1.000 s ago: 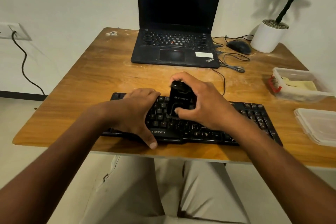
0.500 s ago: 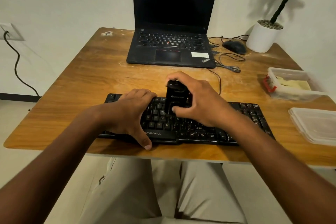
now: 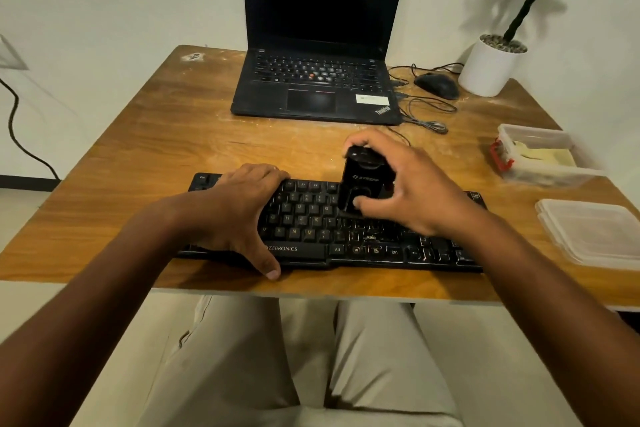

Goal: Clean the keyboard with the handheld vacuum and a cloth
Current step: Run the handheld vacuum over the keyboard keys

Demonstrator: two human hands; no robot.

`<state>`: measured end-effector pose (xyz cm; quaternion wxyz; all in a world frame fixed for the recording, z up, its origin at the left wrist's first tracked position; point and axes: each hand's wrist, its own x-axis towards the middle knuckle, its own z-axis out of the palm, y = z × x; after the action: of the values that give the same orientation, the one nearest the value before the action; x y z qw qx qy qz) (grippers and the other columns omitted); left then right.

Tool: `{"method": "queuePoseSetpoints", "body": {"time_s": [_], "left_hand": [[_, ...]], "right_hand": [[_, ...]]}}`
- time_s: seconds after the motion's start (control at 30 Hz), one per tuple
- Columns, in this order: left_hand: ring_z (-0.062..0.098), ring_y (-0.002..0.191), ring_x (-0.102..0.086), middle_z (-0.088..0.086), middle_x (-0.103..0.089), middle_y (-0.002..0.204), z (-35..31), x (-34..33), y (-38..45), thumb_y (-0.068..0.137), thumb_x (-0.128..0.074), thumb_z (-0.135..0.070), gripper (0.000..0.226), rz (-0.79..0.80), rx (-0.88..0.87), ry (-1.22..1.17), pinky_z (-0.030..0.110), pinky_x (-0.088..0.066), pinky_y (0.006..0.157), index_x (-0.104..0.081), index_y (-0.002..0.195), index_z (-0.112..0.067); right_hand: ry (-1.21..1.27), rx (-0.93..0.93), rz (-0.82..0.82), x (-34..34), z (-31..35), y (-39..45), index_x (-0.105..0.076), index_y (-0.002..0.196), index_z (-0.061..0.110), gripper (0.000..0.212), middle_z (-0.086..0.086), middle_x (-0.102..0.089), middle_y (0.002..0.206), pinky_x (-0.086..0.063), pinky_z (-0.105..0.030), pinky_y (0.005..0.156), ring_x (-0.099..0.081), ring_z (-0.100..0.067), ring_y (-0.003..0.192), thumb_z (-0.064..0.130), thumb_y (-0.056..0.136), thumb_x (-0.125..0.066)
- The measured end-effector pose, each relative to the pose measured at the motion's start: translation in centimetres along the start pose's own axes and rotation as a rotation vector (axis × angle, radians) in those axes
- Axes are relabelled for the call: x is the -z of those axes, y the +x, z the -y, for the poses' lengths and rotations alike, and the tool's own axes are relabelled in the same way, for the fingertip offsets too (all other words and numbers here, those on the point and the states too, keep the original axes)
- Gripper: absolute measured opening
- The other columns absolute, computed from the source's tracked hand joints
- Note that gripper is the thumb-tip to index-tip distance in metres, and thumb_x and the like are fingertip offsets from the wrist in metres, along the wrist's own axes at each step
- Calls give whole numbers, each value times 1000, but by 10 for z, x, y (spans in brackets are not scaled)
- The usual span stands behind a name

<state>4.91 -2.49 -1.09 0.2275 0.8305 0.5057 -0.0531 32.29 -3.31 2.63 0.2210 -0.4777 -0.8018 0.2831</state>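
Note:
A black keyboard lies along the near edge of the wooden table. My right hand grips a small black handheld vacuum, held upright with its lower end on the keys right of the keyboard's middle. My left hand lies flat over the keyboard's left part, thumb hooked over its front edge, fingers spread on the keys. A yellowish cloth lies in a clear container at the right.
An open black laptop stands at the back centre. A mouse with loose cables and a white plant pot sit back right. A clear tub and its lid lie at the right edge.
My right hand has slid the vacuum to the right along the keys. My left hand has stayed pressed on the keyboard's left part. The camera view shifted slightly.

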Motion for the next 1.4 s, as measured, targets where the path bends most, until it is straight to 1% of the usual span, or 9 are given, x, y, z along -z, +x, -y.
{"method": "queuePoseSetpoints", "body": {"time_s": [0.2,0.3,0.43,0.57,0.8,0.93,1.07,1.27,1.4], "left_hand": [[8,138,-12,-14,-17,154,1,-1,2,40,-85,-75,146,5,5,14,34,-13,116,-7,155,-32],[9,139,-12,-14,-16,154,2,-1,3,39,-85,-76,146,9,12,12,36,-13,118,-6,155,-33],[11,140,-13,-14,-18,153,3,-2,3,38,-83,-78,147,4,10,10,37,-14,118,-7,155,-33],[9,139,-14,-13,-20,153,4,-2,2,38,-83,-78,146,-2,2,4,37,-15,118,-9,154,-33],[9,140,-13,-14,-19,153,1,0,1,42,-87,-72,143,-1,-2,1,37,-13,118,-8,155,-33],[7,136,-14,-15,-20,151,2,-1,0,40,-87,-72,143,-6,2,-8,36,-15,117,-9,154,-34],[4,134,-14,-17,-19,151,2,-2,0,39,-86,-74,144,-7,-3,-15,36,-14,117,-9,155,-34],[6,136,-14,-15,-19,152,-1,0,-1,43,-88,-70,142,-6,-7,-6,34,-13,117,-8,155,-33],[5,137,-13,-15,-17,153,-1,-1,0,41,-86,-73,144,-3,2,2,35,-12,117,-7,155,-33]], "right_hand": [[-218,-113,105,40,-19,-13,-46,123,49,67,16,-62,102,-52,-17,53,-63,-3,84,12,81,-83],[-229,-96,45,45,-10,-11,-47,124,47,66,19,-62,101,-48,-11,56,-59,8,81,14,80,-84],[12,10,-34,0,15,0,-48,124,42,63,15,-59,106,-63,-25,62,-64,-7,89,11,81,-81],[61,94,-11,-30,17,0,-48,124,35,59,7,-60,98,-61,-36,59,-66,-12,82,10,81,-80],[-207,-75,114,27,-7,-17,-47,123,49,65,14,-63,103,-55,-21,57,-65,-8,88,13,81,-82],[-28,-8,-7,12,8,-4,-48,125,44,65,16,-61,110,-63,-24,67,-65,-6,94,12,80,-82],[50,45,45,-16,10,-1,-49,126,40,63,9,-62,105,-64,-32,70,-67,-13,90,9,82,-81],[-180,-89,147,39,-16,-23,-49,123,48,64,18,-61,103,-53,-11,59,-63,-3,87,13,82,-82],[-154,-36,-18,47,-10,-20,-50,125,43,64,20,-61,104,-47,-7,60,-59,11,86,11,80,-83]]}}
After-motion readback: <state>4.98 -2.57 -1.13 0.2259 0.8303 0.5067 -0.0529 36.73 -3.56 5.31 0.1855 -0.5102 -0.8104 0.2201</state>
